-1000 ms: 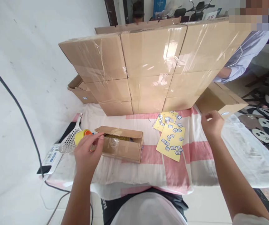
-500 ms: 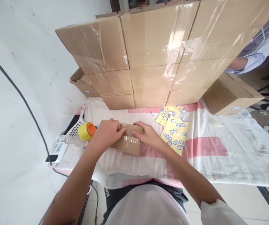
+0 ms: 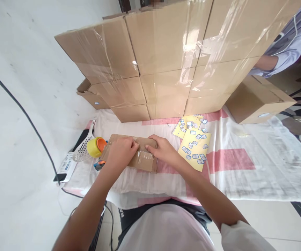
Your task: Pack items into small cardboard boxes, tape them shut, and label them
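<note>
The small carton (image 3: 142, 158) is lying on the table, serving as the landmark, its taped top flaps facing up and hiding the contents. The left hand (image 3: 121, 151) is resting on its left part, fingers curling inward; whether they are pinching a flap cannot be told. The right hand (image 3: 164, 150) is holding its right end, thumb pressing on top and a finger lying along the far edge.

Just left of the small carton, a blue-and-orange item (image 3: 97, 165) is lying near the left forearm, and a yellow cup (image 3: 93, 148) is leaning sideways with an orange cup (image 3: 101, 144) sitting in its mouth. Further left, a white perforated scoop (image 3: 87, 140) is lying beside the yellow cup. Beyond the small carton, a stack of taped boxes (image 3: 166, 52) is standing like a screen; an open box (image 3: 90, 97) is showing behind it to the left, and a larger box (image 3: 260, 101) is resting to the far right.

A white-and-pink cloth (image 3: 234, 184) is covering the table beneath the small carton. To its right, yellow sheets (image 3: 196, 148) are overlapping, bearing small blue-edged labels. A white wall (image 3: 22, 146) is rising left of it. Far right, another person's sleeve (image 3: 288, 59) is showing beside the taped boxes.
</note>
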The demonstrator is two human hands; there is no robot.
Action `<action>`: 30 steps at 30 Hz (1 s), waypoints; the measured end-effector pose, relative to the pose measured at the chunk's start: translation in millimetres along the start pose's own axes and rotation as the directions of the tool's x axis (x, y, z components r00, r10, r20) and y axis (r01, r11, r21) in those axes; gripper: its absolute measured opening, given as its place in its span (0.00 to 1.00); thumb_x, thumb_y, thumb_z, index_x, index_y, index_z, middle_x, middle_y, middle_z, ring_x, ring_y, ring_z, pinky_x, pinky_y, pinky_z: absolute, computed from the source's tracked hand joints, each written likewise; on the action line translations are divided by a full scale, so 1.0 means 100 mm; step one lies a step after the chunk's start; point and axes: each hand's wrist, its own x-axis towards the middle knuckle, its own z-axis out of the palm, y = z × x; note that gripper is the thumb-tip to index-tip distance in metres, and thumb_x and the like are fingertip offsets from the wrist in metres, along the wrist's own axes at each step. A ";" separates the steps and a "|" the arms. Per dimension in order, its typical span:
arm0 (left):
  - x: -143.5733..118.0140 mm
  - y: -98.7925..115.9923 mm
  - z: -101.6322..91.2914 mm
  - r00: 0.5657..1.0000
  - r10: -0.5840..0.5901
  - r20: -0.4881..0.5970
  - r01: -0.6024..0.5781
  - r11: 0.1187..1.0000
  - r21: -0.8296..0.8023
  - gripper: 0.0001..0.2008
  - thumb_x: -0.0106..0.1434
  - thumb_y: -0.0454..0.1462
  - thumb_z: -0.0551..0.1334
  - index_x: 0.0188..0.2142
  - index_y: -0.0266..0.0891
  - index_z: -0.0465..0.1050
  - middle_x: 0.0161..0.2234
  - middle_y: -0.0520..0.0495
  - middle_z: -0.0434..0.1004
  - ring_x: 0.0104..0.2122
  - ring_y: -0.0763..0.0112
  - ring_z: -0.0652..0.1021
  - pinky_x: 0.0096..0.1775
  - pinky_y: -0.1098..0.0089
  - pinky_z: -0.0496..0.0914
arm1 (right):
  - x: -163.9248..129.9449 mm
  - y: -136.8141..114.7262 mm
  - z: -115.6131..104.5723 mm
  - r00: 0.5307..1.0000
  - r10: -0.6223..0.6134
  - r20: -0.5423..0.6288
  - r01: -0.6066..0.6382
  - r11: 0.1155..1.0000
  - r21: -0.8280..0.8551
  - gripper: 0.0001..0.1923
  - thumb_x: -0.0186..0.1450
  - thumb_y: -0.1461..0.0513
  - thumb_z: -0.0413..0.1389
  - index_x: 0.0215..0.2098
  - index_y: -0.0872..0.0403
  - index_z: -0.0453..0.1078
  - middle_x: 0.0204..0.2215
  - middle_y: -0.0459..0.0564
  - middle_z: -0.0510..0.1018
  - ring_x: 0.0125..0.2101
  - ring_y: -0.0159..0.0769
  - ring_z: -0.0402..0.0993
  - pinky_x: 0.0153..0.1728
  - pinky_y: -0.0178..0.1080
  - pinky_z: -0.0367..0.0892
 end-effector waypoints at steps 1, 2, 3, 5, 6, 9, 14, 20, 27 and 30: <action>-0.01 -0.02 0.04 0.999 -0.014 -0.040 0.013 0.999 -0.029 0.13 0.65 0.38 0.53 0.26 0.41 0.71 0.27 0.44 0.78 0.29 0.60 0.76 0.30 0.64 0.59 | 0.00 -0.01 0.00 1.000 0.003 0.002 -0.003 1.000 -0.012 0.12 0.65 0.54 0.56 0.45 0.49 0.70 0.37 0.46 0.79 0.36 0.39 0.76 0.33 0.37 0.67; -0.03 -0.04 0.08 0.996 -0.027 -0.084 0.022 0.998 -0.054 0.13 0.65 0.38 0.53 0.26 0.41 0.70 0.26 0.45 0.78 0.28 0.61 0.76 0.31 0.64 0.59 | 0.00 -0.01 0.00 1.000 0.005 0.004 -0.005 1.000 -0.021 0.12 0.65 0.54 0.56 0.45 0.49 0.70 0.36 0.46 0.79 0.35 0.39 0.76 0.33 0.37 0.67; -0.04 -0.06 0.13 0.991 -0.036 -0.128 0.027 0.997 -0.075 0.13 0.65 0.39 0.53 0.26 0.41 0.70 0.26 0.46 0.77 0.28 0.62 0.75 0.31 0.64 0.59 | -0.01 -0.01 0.00 1.000 0.005 0.006 -0.005 1.000 -0.026 0.12 0.65 0.54 0.56 0.45 0.49 0.70 0.36 0.46 0.79 0.35 0.38 0.75 0.33 0.37 0.67; -0.08 -0.08 0.21 0.979 -0.055 -0.197 0.035 0.994 -0.104 0.12 0.65 0.39 0.53 0.27 0.41 0.70 0.25 0.46 0.77 0.27 0.63 0.74 0.31 0.65 0.58 | 0.00 -0.01 0.01 1.000 -0.003 0.009 0.004 1.000 -0.031 0.11 0.66 0.55 0.56 0.45 0.49 0.70 0.36 0.46 0.79 0.35 0.38 0.75 0.33 0.37 0.66; -0.10 -0.09 0.24 0.973 -0.062 -0.220 0.038 0.993 -0.113 0.12 0.65 0.39 0.53 0.27 0.41 0.70 0.25 0.46 0.76 0.27 0.63 0.74 0.31 0.65 0.58 | 0.00 0.00 0.01 1.000 -0.010 0.009 0.011 0.999 -0.031 0.11 0.66 0.55 0.56 0.45 0.48 0.70 0.36 0.46 0.79 0.35 0.38 0.75 0.33 0.37 0.66; -0.14 -0.14 0.26 0.955 -0.076 -0.286 0.041 0.991 -0.127 0.12 0.66 0.38 0.52 0.28 0.40 0.70 0.27 0.45 0.77 0.28 0.63 0.74 0.32 0.65 0.58 | -0.01 0.02 0.03 1.000 -0.016 -0.001 0.016 0.999 -0.030 0.11 0.66 0.55 0.56 0.46 0.48 0.70 0.37 0.46 0.79 0.35 0.37 0.75 0.34 0.37 0.66; -0.11 -0.20 0.04 0.962 -0.025 -0.273 0.022 1.000 -0.012 0.21 0.70 0.50 0.52 0.26 0.41 0.68 0.31 0.42 0.79 0.36 0.58 0.76 0.37 0.62 0.61 | -0.03 0.01 0.02 0.999 -0.034 -0.011 0.034 0.998 -0.054 0.12 0.67 0.56 0.55 0.47 0.50 0.69 0.37 0.47 0.79 0.35 0.38 0.75 0.34 0.37 0.66; 0.02 -0.10 -0.01 1.000 0.013 0.020 -0.014 0.999 0.050 0.24 0.73 0.48 0.46 0.33 0.41 0.76 0.32 0.42 0.82 0.32 0.57 0.78 0.32 0.64 0.60 | 0.00 -0.17 -0.03 0.994 -0.102 0.037 0.108 0.901 -0.420 0.15 0.69 0.58 0.53 0.51 0.54 0.70 0.45 0.57 0.80 0.43 0.46 0.76 0.39 0.43 0.68; 0.01 -0.10 0.13 0.999 0.037 0.009 -0.038 0.999 0.032 0.23 0.74 0.40 0.43 0.37 0.37 0.76 0.35 0.39 0.82 0.32 0.58 0.79 0.32 0.64 0.61 | 0.07 -0.29 0.00 0.941 -0.241 0.237 0.337 0.727 -0.598 0.25 0.74 0.61 0.43 0.67 0.42 0.64 0.69 0.46 0.63 0.54 0.48 0.74 0.43 0.47 0.70; -0.02 -0.15 0.18 0.998 0.043 -0.047 -0.043 0.999 0.009 0.23 0.74 0.40 0.43 0.33 0.38 0.74 0.32 0.41 0.81 0.31 0.60 0.78 0.32 0.64 0.60 | 0.04 -0.32 -0.03 0.957 -0.171 0.236 0.286 0.710 -0.643 0.25 0.75 0.58 0.42 0.68 0.40 0.62 0.62 0.48 0.73 0.45 0.45 0.78 0.35 0.42 0.66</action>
